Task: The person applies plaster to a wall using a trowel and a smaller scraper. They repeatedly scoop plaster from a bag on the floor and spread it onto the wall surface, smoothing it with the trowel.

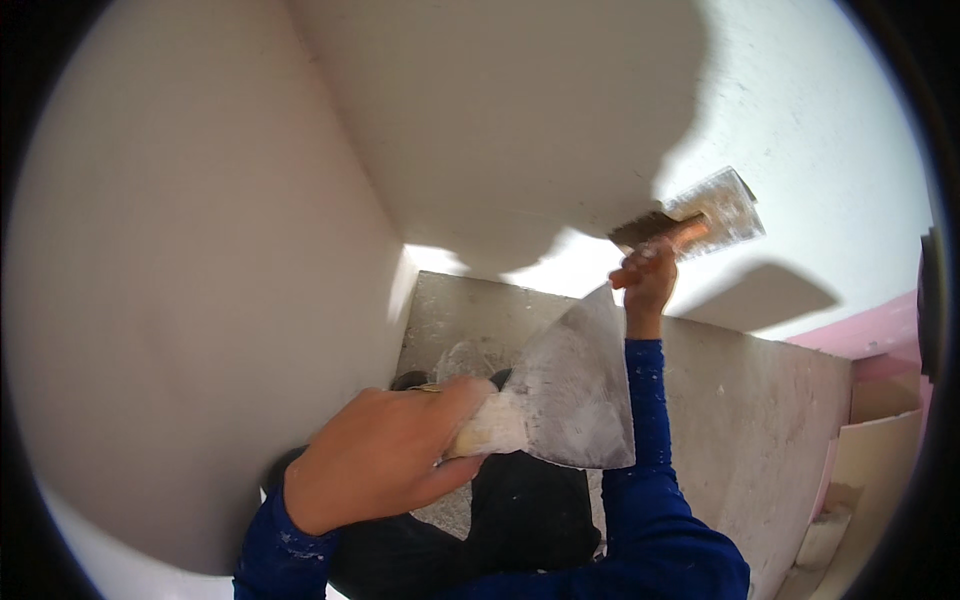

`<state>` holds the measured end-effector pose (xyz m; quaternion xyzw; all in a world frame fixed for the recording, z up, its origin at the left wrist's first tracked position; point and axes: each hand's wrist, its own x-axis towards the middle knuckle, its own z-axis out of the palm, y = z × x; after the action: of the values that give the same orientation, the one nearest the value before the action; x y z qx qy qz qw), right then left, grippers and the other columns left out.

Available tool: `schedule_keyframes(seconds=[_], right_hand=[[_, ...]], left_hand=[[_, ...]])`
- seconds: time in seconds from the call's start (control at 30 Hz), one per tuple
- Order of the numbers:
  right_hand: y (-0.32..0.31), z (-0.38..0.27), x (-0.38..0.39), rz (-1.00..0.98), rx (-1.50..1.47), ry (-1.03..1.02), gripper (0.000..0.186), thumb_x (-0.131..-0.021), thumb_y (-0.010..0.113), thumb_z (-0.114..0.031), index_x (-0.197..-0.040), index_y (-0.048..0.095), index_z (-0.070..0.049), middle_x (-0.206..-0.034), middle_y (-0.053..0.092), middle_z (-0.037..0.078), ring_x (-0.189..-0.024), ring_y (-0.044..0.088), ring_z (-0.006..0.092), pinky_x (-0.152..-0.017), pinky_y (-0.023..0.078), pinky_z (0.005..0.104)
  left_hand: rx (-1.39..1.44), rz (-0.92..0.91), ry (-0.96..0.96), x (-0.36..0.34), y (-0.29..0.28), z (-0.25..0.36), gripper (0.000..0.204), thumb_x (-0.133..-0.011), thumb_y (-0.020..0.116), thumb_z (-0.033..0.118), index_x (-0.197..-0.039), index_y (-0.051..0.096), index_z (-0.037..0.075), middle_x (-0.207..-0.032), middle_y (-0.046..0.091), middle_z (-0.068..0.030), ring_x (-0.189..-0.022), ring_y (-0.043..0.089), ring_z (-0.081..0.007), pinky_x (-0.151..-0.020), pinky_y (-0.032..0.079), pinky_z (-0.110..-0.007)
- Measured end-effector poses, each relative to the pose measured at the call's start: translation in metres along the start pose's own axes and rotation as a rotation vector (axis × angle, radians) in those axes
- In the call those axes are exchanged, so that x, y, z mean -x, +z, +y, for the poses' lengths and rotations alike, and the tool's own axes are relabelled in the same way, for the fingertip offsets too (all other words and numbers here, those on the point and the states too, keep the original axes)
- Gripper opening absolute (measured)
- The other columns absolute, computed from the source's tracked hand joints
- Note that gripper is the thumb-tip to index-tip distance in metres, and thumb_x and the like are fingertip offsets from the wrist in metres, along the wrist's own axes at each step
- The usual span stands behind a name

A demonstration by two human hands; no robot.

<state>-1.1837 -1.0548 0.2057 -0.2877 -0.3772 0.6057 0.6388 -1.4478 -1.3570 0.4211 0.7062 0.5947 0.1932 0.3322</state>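
Note:
My left hand [385, 455] is closed round the pale handle of a wide putty knife [580, 390]. Its broad, smeared metal blade fans out to the right, in front of my body. Farther off and to the right, my right hand [650, 275] grips the orange-brown handle of a plastering trowel [735, 210]. The trowel's flat rectangular plate is at the white wall [820, 120]; whether it touches along its whole face I cannot tell. White smears cover the plate. Both sleeves are blue with white specks.
A second wall [190, 250] rises close on my left and meets the far wall in a corner. Below is a dusty grey floor [740, 400]. Pale boards [870, 480] lean at the right, near a pink strip [870, 330] low on the wall. Shadows fall across the far wall.

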Motion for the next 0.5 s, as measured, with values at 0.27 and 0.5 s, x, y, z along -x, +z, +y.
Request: schedule_keyframes(seconds=[0.27, 0.5], right_hand=[[0.037, 0.012, 0.053, 0.046, 0.007, 0.135, 0.029, -0.102, 0.048, -0.036, -0.079, 0.046, -0.017, -0.065, 0.046, -0.003, -0.056, 0.045, 0.0111, -0.049, 0.040, 0.0294], [0.088, 0.018, 0.087, -0.079, -0.130, 0.059, 0.026, -0.100, 0.051, -0.036, -0.085, 0.051, -0.014, -0.070, 0.053, 0.000, -0.064, 0.054, 0.0140, -0.069, 0.048, 0.0355]], left_hand=[[0.013, 0.043, 0.042, -0.017, -0.008, -0.051, 0.055, -0.079, 0.077, 0.027, -0.124, 0.052, 0.006, -0.081, 0.067, -0.0182, -0.074, 0.066, -0.0402, -0.065, 0.052, -0.046], [-0.104, 0.527, 0.012, -0.117, -0.005, -0.147, 0.055, -0.075, 0.079, 0.019, -0.124, 0.058, 0.007, -0.130, 0.053, -0.0228, -0.115, 0.058, -0.0379, -0.097, 0.049, -0.043]])
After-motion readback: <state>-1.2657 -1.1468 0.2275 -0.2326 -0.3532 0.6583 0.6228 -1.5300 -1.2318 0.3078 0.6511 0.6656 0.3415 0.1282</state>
